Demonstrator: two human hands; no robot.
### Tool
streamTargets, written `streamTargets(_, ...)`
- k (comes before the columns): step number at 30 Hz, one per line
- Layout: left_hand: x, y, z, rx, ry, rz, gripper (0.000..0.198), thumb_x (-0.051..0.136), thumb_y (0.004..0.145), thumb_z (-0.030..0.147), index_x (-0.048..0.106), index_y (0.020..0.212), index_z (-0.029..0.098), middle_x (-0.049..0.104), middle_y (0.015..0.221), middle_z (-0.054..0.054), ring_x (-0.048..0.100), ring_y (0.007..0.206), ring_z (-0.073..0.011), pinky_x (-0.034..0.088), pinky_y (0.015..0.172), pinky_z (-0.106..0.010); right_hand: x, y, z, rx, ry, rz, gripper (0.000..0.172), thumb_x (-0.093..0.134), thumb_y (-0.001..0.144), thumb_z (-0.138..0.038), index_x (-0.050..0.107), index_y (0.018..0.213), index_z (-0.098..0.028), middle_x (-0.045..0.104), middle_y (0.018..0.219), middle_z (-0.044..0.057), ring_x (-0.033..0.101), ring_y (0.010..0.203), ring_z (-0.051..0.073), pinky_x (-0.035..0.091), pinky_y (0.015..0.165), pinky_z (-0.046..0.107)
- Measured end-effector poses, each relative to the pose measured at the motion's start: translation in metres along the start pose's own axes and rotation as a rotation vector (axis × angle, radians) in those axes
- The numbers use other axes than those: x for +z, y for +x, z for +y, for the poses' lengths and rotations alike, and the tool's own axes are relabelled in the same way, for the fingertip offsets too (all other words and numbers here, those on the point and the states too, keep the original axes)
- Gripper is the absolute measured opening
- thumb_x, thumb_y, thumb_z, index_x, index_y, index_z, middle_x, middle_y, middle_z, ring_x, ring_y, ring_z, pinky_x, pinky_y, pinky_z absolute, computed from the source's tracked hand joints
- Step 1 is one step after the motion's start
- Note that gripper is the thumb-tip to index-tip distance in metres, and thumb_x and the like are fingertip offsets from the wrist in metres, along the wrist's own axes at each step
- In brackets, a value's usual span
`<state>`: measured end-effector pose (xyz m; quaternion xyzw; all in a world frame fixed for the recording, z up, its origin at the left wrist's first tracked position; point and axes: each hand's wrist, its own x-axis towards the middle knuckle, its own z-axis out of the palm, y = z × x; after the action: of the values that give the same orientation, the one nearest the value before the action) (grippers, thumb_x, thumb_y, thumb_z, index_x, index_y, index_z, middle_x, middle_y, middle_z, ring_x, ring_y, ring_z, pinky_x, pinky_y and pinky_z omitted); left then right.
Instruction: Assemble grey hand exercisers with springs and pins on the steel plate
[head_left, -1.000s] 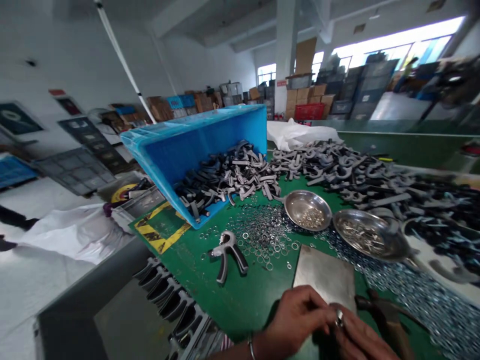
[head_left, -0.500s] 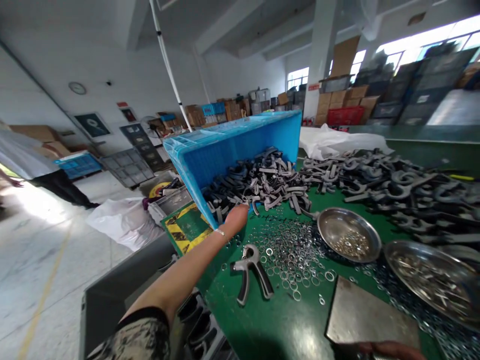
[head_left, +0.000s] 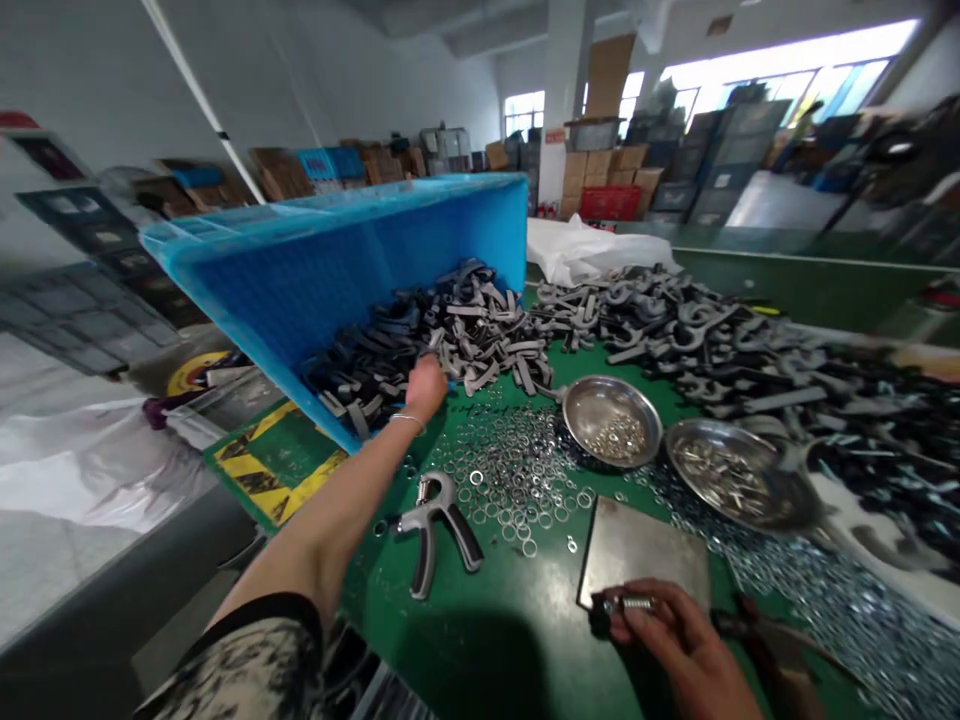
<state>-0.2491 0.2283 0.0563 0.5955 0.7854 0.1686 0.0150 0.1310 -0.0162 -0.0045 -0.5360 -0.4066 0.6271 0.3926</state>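
My left hand (head_left: pixel 426 385) reaches far forward to the heap of grey plastic handle pieces (head_left: pixel 442 335) spilling from the tipped blue crate (head_left: pixel 315 265); its fingers curl on a grey piece at the heap's edge. My right hand (head_left: pixel 671 640) is low at the front, fingers pinched on a small metal spring (head_left: pixel 632 603) over the near edge of a flat steel plate (head_left: pixel 645 550). An assembled grey hand gripper (head_left: pixel 435 518) lies on the green table between my arms.
Loose metal rings (head_left: pixel 525 470) are scattered mid-table. Two steel bowls (head_left: pixel 611 420) (head_left: pixel 739 485) hold small metal parts. A large pile of grey handle parts (head_left: pixel 720 340) covers the right side. White bags (head_left: pixel 592 260), stacked boxes and crates stand behind.
My left hand moved from beside my right hand out to the crate's heap and closed on a grey piece. My right hand now shows a spring pinched in its fingers.
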Motion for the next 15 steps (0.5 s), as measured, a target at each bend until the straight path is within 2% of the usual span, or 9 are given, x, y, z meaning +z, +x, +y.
streamTargets(2,-0.016,-0.027,0.007,0.069,-0.205,-0.039,0.049,0.050,0.091,0.024,0.042,0.137,0.009,0.060,0.115,-0.017,0.060,0.102,-0.0255,0.048,0.089,-0.040,-0.007,0.002,-0.001,-0.029,0.034,0.080,0.034,0.075,0.079,-0.049,0.068,0.100,-0.024,0.076,0.089,0.004,0.072,0.084,0.021,0.056,0.081,0.030)
streamTargets(4,-0.029,-0.075,0.021,0.201,-0.720,-0.171,0.063,0.057,0.088,0.026,0.030,0.144,0.017,0.058,0.117,-0.012,0.063,0.094,-0.0209,0.051,0.083,-0.036,-0.009,0.001,-0.002,-0.038,0.076,0.116,0.034,0.075,0.081,-0.048,0.065,0.102,-0.023,0.076,0.091,0.004,0.072,0.085,0.022,0.056,0.081,0.032)
streamTargets(6,-0.033,-0.142,0.040,0.323,-1.086,-0.493,0.060,0.059,0.088,0.026,0.033,0.142,0.024,0.060,0.113,-0.008,0.064,0.084,-0.0172,0.052,0.080,-0.034,-0.007,-0.003,-0.002,-0.046,0.090,0.129,0.034,0.074,0.081,-0.047,0.064,0.103,-0.022,0.075,0.093,0.005,0.073,0.086,0.023,0.056,0.081,0.034)
streamTargets(7,-0.029,-0.177,0.050,0.339,-1.170,-0.676,0.051,0.057,0.089,0.025,0.040,0.137,0.025,0.060,0.107,-0.006,0.064,0.080,-0.0160,0.052,0.078,-0.032,-0.005,-0.006,-0.002,-0.052,0.088,0.133,0.034,0.074,0.082,-0.047,0.063,0.103,-0.022,0.075,0.092,0.005,0.073,0.086,0.023,0.056,0.081,0.035)
streamTargets(8,-0.022,-0.212,0.061,0.318,-1.226,-0.788,0.045,0.056,0.089,0.023,0.045,0.132,0.024,0.061,0.100,-0.004,0.063,0.078,-0.0153,0.051,0.074,-0.030,-0.003,-0.009,-0.001,-0.061,0.085,0.135,0.035,0.074,0.082,-0.047,0.063,0.103,-0.022,0.075,0.092,0.005,0.073,0.085,0.023,0.056,0.081,0.035)
streamTargets(9,-0.013,-0.243,0.071,0.276,-1.249,-0.831,0.041,0.055,0.087,0.019,0.048,0.127,0.023,0.060,0.093,-0.002,0.061,0.077,-0.0146,0.050,0.071,-0.028,-0.001,-0.013,0.000,-0.072,0.085,0.136,0.035,0.074,0.082,-0.047,0.063,0.103,-0.022,0.075,0.092,0.005,0.073,0.085,0.023,0.056,0.081,0.036)
streamTargets(11,0.010,-0.289,0.088,0.169,-1.249,-0.799,0.043,0.054,0.082,0.012,0.049,0.123,0.023,0.057,0.088,0.000,0.056,0.073,-0.0124,0.045,0.065,-0.024,0.003,-0.021,0.003,-0.094,0.095,0.144,0.035,0.075,0.081,-0.046,0.063,0.103,-0.022,0.075,0.093,0.005,0.072,0.085,0.023,0.057,0.081,0.036)
streamTargets(13,0.029,-0.314,0.101,0.081,-1.220,-0.722,0.045,0.052,0.080,0.009,0.049,0.123,0.022,0.057,0.088,0.000,0.054,0.073,-0.0121,0.044,0.066,-0.023,0.006,-0.029,0.007,-0.121,0.115,0.171,0.035,0.075,0.080,-0.047,0.062,0.102,-0.022,0.075,0.095,0.005,0.072,0.088,0.024,0.056,0.081,0.037)
streamTargets(15,0.038,-0.323,0.110,0.030,-1.199,-0.650,0.043,0.052,0.080,0.010,0.049,0.122,0.020,0.058,0.092,-0.002,0.055,0.076,-0.0129,0.045,0.069,-0.024,0.010,-0.034,0.010,-0.151,0.118,0.205,0.034,0.074,0.081,-0.047,0.062,0.101,-0.023,0.074,0.097,0.005,0.071,0.089,0.024,0.056,0.082,0.037)
